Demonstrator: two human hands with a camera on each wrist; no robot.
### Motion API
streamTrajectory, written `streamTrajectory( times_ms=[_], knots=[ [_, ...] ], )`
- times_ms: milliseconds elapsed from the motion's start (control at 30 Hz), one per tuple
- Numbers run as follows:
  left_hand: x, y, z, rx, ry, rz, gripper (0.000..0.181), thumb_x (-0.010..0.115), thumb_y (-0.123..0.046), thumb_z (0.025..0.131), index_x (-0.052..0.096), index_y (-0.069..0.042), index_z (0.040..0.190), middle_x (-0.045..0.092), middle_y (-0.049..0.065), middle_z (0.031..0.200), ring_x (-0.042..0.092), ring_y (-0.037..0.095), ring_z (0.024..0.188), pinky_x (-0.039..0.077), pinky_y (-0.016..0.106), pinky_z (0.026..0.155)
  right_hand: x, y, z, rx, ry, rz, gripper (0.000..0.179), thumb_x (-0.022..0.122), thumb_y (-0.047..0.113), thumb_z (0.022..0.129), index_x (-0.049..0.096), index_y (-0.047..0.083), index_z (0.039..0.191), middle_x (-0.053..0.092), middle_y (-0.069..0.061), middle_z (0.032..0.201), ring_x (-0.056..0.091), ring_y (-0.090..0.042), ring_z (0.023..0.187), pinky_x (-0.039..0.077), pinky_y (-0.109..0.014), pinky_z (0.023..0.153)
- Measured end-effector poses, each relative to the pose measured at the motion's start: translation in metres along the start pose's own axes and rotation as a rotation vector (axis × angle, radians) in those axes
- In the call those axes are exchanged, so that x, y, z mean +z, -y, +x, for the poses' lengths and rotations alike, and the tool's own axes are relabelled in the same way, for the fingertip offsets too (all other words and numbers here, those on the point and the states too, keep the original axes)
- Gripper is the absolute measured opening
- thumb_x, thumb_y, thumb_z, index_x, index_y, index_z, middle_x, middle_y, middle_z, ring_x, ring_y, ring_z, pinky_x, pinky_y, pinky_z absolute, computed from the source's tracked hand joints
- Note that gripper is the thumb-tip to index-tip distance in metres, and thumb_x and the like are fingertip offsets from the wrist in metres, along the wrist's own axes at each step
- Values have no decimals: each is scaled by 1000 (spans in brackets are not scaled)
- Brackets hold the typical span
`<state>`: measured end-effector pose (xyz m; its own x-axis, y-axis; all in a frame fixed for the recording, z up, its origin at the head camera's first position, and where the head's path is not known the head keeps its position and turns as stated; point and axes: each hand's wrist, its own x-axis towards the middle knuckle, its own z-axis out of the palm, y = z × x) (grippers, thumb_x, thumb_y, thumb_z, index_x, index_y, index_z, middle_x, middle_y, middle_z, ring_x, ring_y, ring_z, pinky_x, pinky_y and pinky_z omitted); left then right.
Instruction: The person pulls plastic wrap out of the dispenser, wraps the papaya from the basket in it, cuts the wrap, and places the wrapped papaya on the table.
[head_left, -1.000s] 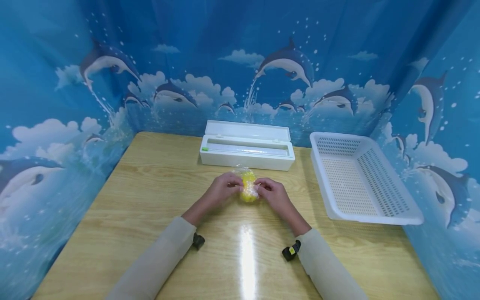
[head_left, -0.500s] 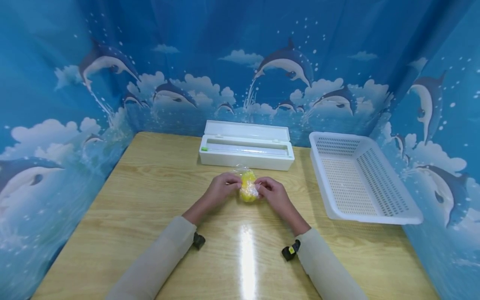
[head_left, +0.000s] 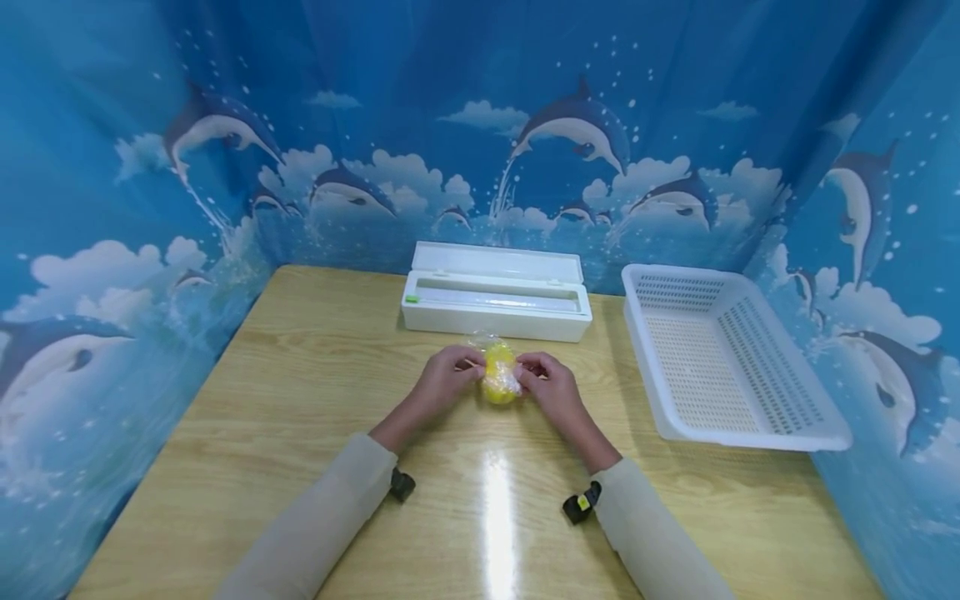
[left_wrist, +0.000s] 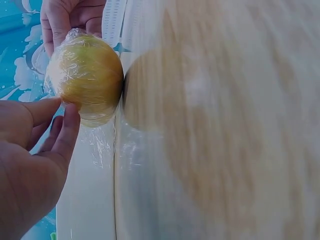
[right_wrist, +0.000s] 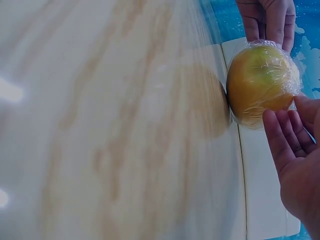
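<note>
A round yellow fruit or vegetable, greenish in places, rests on the wooden table, wrapped in clear cling film. Its exact kind is unclear under the shiny wrap. At its left side my left hand pinches the film between thumb and index finger. My right hand does likewise on the right side, thumb and fingertips against the wrapped surface. Loose film sticks up at its far end. Just behind stands a white cling film box, lid raised, with a roll of film inside.
A white perforated plastic basket stands on the right of the table. A blue dolphin-print curtain encloses the back and sides. A green slider sits at the box's left end.
Both hands stay at the sides of the wrapped yellow piece, with only slight finger shifts. The whole head view has moved a few pixels.
</note>
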<state>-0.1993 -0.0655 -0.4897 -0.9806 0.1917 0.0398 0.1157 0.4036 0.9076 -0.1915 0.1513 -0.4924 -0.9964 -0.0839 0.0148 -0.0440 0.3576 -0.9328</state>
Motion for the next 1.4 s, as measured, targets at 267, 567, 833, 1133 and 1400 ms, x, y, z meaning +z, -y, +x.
streamTrajectory(
  times_ms=[267, 567, 833, 1133, 1400],
  knots=[
    [3, -2, -1, -24, 4, 19, 12, 70, -15, 95, 74, -13, 106, 70, 5, 117, 64, 22, 112, 54, 41, 99, -4, -4, -2, 0, -1, 11, 13, 70, 22, 96, 73, 11, 103, 67, -6, 99, 63, -19, 86, 59, -32, 73],
    [0, -11, -4, 14, 36, 92, 17, 66, -7, 95, 74, -13, 109, 68, 3, 110, 62, 18, 98, 55, 36, 87, 0, 1, -4, 5, 55, -4, 27, 67, 37, 97, 66, 11, 107, 65, -8, 93, 63, -20, 78, 57, -33, 69],
    [5, -14, 0, 12, 111, 81, 13, 71, -25, 94, 73, -16, 103, 67, 0, 104, 62, 16, 93, 56, 32, 82, 4, 5, -2, 34, 79, -54, 29, 69, 41, 95, 59, 14, 103, 60, -7, 85, 58, -22, 73, 49, -30, 61],
    [9, -15, 4, 17, 110, 106, 8, 73, -20, 93, 70, -15, 99, 66, 0, 101, 61, 15, 88, 55, 30, 76, 6, 4, -1, 17, 97, -42, 21, 68, 29, 98, 62, 9, 100, 58, -6, 82, 57, -19, 71, 48, -26, 61],
    [7, -14, 5, 14, 116, 85, 4, 70, -19, 95, 70, -16, 98, 66, 0, 97, 61, 17, 87, 54, 31, 76, 0, 1, -1, 18, 166, -83, 31, 71, 36, 95, 62, 13, 114, 60, -7, 94, 58, -20, 80, 49, -28, 66]
  ],
)
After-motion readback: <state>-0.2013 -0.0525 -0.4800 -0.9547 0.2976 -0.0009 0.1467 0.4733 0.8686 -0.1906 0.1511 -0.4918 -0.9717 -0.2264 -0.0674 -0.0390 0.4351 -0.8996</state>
